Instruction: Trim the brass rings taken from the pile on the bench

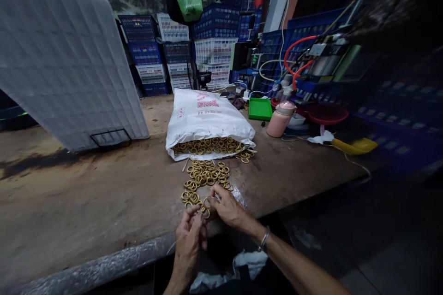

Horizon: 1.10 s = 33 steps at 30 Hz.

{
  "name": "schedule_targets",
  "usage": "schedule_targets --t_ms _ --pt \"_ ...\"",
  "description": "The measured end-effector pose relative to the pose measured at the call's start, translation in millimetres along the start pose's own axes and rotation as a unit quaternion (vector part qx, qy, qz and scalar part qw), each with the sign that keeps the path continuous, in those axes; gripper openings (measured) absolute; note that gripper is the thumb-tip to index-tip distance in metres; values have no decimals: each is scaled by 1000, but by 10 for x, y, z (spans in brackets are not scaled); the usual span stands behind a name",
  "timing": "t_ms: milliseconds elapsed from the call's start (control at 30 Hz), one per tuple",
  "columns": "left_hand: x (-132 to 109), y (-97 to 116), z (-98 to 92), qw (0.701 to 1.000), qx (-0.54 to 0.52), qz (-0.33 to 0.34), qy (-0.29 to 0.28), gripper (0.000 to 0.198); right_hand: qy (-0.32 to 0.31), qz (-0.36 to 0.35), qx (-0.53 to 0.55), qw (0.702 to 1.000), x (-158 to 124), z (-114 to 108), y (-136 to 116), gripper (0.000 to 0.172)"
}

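Small gold-coloured metal rings [207,174] lie in a loose heap on the worn brown tabletop [138,193], between the two hands and the mouth of a white woven sack with red print [212,117]; many more rings fill the sack's mouth; so the handling looks to be at an early stage, with most of the rings left, though no finished pile can be picked out to measure against.

The left hand [189,230] has thumb and fingers bent close together beside the rings at the near end of the heap; the right hand [226,205], with a silvery bracelet [264,238] at its wrist, is drawn into a pinch just above them; a thin pale sliver shows at its fingertips, too small to name; I cannot tell whether either hand has hold of a ring.

The sack's depth is hidden; the left forearm is cut off by the lower edge; the far right is dark and blurred.
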<state>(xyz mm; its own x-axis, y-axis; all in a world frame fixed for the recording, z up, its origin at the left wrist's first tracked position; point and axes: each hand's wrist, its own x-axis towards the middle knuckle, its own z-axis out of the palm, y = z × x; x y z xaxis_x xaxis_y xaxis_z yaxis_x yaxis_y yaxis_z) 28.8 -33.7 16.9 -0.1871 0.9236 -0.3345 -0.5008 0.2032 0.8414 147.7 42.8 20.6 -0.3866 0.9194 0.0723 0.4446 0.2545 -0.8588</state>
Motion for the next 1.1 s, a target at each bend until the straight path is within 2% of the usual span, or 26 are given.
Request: schedule_targets --t_ms 67,167,367,467,567,667,733,967,1100 --pt "19 22 41 1000 22 -3 2 44 -28 10 69 997 -84 -1 -57 12" --pt "17 80 89 999 33 12 -3 33 -63 15 123 990 -164 6 -110 16" --pt "-18 116 40 975 149 162 35 11 -70 27 73 994 -185 26 -137 16" --pt "-21 81 -9 968 172 182 28 13 -55 33 35 997 -177 51 -148 18" --pt "-17 43 -38 978 157 135 -1 16 -42 43 16 998 -175 70 -175 19" --pt "-24 23 -54 990 134 17 -42 25 -34 52 8 998 -185 67 -211 19" --pt "-37 24 -59 991 115 -31 -66 30 -36 58 11 998 -194 59 -230 18" --pt "-72 40 -58 995 59 -40 -75 26 -49 57 80 994 -188 50 -199 21" --pt "-48 15 -62 997 52 -36 -49 30 -44 20 -16 999 -224 43 -176 19"
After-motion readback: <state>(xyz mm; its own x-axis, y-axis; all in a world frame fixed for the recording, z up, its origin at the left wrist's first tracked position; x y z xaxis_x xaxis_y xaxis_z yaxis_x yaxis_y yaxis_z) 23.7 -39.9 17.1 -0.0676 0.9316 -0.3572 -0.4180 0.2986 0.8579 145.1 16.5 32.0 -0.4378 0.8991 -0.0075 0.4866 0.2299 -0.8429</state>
